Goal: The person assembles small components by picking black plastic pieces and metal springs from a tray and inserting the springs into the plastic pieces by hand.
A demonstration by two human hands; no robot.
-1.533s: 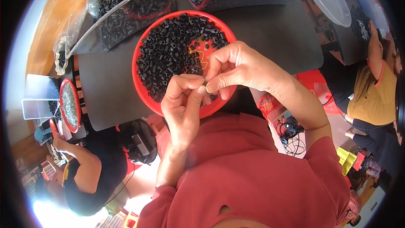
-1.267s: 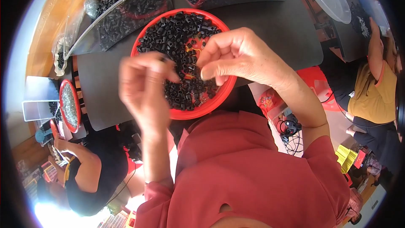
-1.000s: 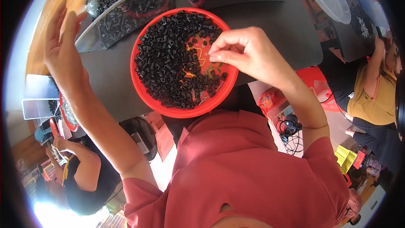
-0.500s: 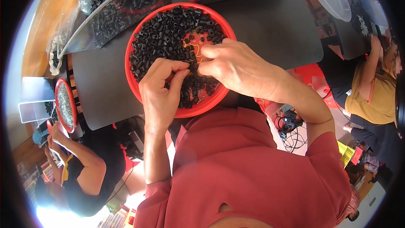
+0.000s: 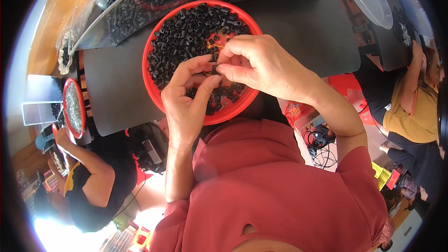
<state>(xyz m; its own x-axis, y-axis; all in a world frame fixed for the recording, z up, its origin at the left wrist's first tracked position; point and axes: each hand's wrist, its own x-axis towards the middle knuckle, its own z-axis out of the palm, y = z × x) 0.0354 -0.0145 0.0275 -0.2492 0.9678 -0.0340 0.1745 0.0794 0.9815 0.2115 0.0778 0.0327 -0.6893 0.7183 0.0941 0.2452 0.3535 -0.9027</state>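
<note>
far left, a co-worker (image 5: 100, 191) in a black top sits by a small red dish (image 5: 73, 108) of greyish bits; beyond it a clear bin (image 5: 135, 7) holds more black pieces, its wall thin and glossy; the table (image 5: 112, 88) is dark, matt and flat.

the red bowl (image 5: 156, 94) stands on the table in front of the person, round, shallow, smooth plastic, heaped with short black tubes (image 5: 182, 42), dull and ribbed-looking, with an orange scrap showing through near the middle.

the left hand (image 5: 186, 102) hovers over the bowl's near side, fingers curled in narrow, thumb and forefinger tips meeting the right's; whether it holds a piece of its own i cannot tell.

the right hand (image 5: 263, 67) is closed to a pinch over the bowl's middle, thumb and forefinger nipping one small black piece (image 5: 215, 68), just above the heap and touching the left fingertips.

the piece looks light, stiff and hard, probably moulded plastic or rubber; small enough to slip or flick away, so a fingertip pinch across its short sides seems best; not fragile by the look of it.

far right, another person (image 5: 415, 116) in a yellow top sits by a clear lid (image 5: 371, 2).
</note>
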